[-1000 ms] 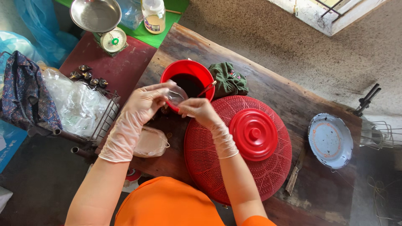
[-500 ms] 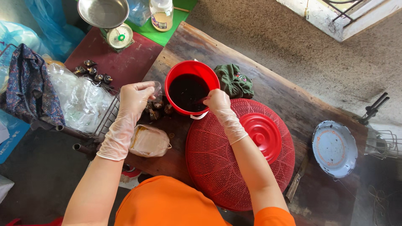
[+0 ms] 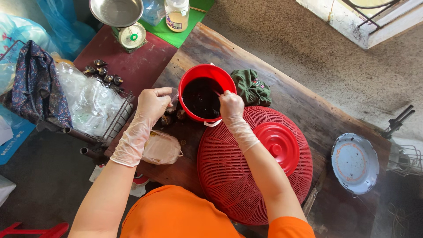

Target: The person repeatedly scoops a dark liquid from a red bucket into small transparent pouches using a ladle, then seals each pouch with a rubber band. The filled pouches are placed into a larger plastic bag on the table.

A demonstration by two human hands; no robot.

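Head view: a red bucket (image 3: 207,75) filled with a dark, almost black mass is seen standing on a long wooden worktop (image 3: 308,105). The right hand (image 3: 231,105), gloved in thin translucent plastic, is closed at the bucket's near right rim, and a thin reddish handle is pinched in its fingers, the far end reaching over the dark contents; what kind of tool it is cannot be told. The left hand (image 3: 152,103), gloved likewise, is held just left of the bucket, its fingers curled round a small clear plastic piece (image 3: 173,98), which may be a cup or a bag. Below that hand, against the bucket's left side, a few small dark lumps (image 3: 169,118) are laid on the worktop, and a tied clear bag with a brownish filling (image 3: 161,149) lies nearer the person. A large red mesh dome cover (image 3: 253,176) with a solid red cap is set right below the bucket, touching its near edge. A crumpled green cloth (image 3: 252,87) lies just right of the bucket. Well to the right, a round white enamel lid (image 3: 354,163) is seen. Up and left of the bucket, a small weighing scale with a steel pan (image 3: 120,17) stands on a dark red board.
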